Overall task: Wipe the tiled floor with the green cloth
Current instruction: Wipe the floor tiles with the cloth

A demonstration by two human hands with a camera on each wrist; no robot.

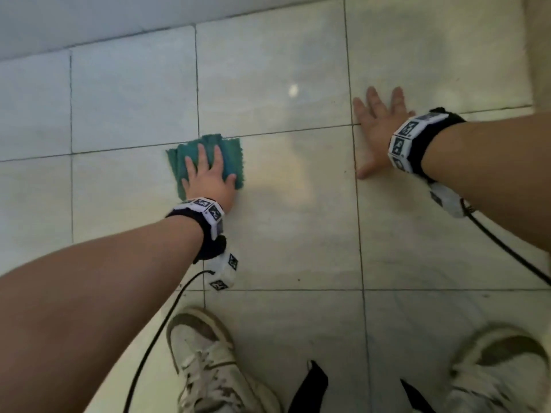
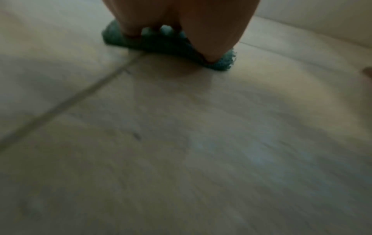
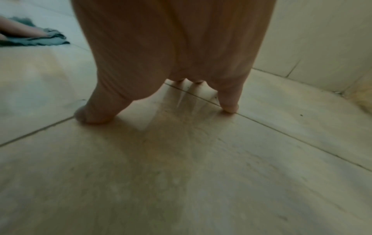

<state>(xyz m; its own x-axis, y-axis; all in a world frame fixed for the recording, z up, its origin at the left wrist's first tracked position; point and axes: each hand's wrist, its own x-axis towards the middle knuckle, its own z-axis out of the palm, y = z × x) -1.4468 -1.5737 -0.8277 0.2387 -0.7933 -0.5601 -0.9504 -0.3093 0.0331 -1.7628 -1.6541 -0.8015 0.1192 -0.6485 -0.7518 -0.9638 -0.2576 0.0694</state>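
Observation:
A folded green cloth [image 1: 229, 153] lies flat on the pale tiled floor [image 1: 298, 219], straddling a grout line in the head view. My left hand [image 1: 208, 174] presses down on it with straight, spread fingers, covering its near half. In the left wrist view the cloth [image 2: 221, 65] pokes out under the left hand [image 2: 181, 23]. My right hand [image 1: 377, 126] rests flat on the bare floor to the right, fingers spread, apart from the cloth. The right wrist view shows the right hand [image 3: 171, 55] propped on its fingertips [image 3: 229, 106], with the cloth [image 3: 52, 39] far left.
A wall base [image 1: 119, 22] runs along the far edge of the floor, and a tiled wall [image 3: 322, 39] stands close to the right hand. My two white sneakers [image 1: 202, 359] stand at the near edge. Black cables [image 1: 155, 338] trail from both wrist bands.

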